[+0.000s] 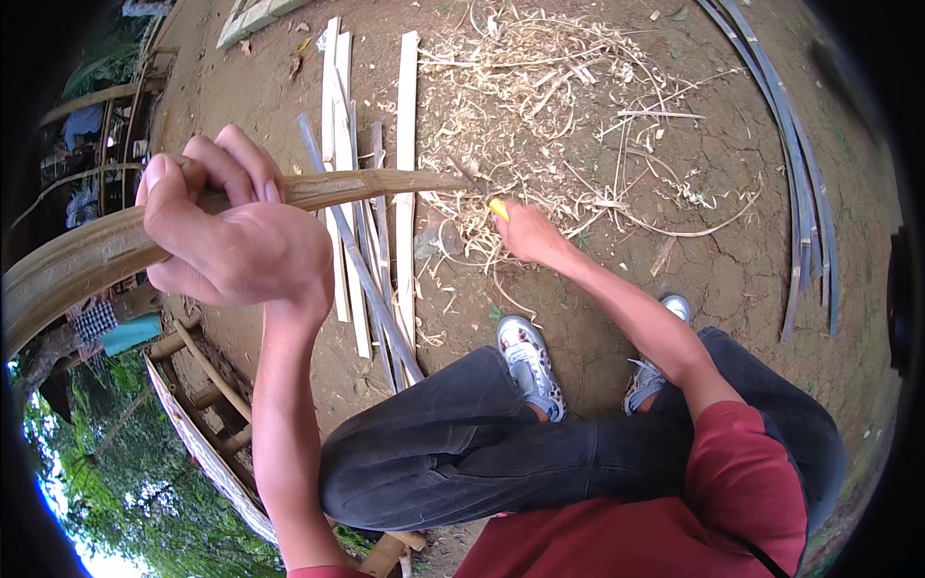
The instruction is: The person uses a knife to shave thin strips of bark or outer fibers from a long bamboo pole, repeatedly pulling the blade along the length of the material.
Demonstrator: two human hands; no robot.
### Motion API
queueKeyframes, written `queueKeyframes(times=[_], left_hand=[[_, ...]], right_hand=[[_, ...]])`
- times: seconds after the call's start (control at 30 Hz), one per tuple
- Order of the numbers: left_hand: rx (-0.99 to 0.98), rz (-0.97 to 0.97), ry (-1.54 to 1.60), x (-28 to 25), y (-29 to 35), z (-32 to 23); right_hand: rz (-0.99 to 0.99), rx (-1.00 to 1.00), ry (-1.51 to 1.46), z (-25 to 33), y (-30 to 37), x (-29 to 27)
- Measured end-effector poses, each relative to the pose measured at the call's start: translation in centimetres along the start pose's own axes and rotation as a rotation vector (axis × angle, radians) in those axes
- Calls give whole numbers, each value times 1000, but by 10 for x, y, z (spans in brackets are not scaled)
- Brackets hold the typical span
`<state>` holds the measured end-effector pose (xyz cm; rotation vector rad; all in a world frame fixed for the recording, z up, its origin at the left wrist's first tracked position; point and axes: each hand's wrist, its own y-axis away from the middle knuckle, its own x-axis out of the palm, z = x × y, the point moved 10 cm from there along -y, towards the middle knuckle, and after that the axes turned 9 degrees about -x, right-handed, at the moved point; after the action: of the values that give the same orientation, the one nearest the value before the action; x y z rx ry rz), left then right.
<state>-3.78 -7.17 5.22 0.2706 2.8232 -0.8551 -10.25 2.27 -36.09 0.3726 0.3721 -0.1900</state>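
Observation:
My left hand (246, 241) is raised close to the camera, its fingers wrapped round a long bamboo piece (371, 183). The bamboo runs from the left rim across to the middle, narrowing toward its far end. Lower down, my right hand (530, 234) grips a knife (497, 208) by its yellow handle. The knife's dark blade lies at the bamboo's tip; whether it touches the bamboo, I cannot tell. Fingers of the right hand are partly hidden from above.
Pale shavings (540, 87) litter the dirt ground ahead. Several flat strips (407, 144) lie left of them, beside my knee. Long dark strips (795, 164) curve along the right. A bamboo frame (207, 385) stands at the left, with people partly visible beyond. My shoes (530, 361) rest below the shavings.

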Motion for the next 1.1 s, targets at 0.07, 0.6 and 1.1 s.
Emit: queueKeyframes(times=[0.07, 0.6, 1.1], left_hand=[[-38, -31, 3, -13, 2, 2], [0, -108, -65, -21, -9, 14], [21, -86, -135, -15, -4, 6]], right_hand=[[17, 15, -46, 27, 11, -16], [-86, -58, -72, 51, 8, -43], [-60, -110, -109, 52, 27, -15]])
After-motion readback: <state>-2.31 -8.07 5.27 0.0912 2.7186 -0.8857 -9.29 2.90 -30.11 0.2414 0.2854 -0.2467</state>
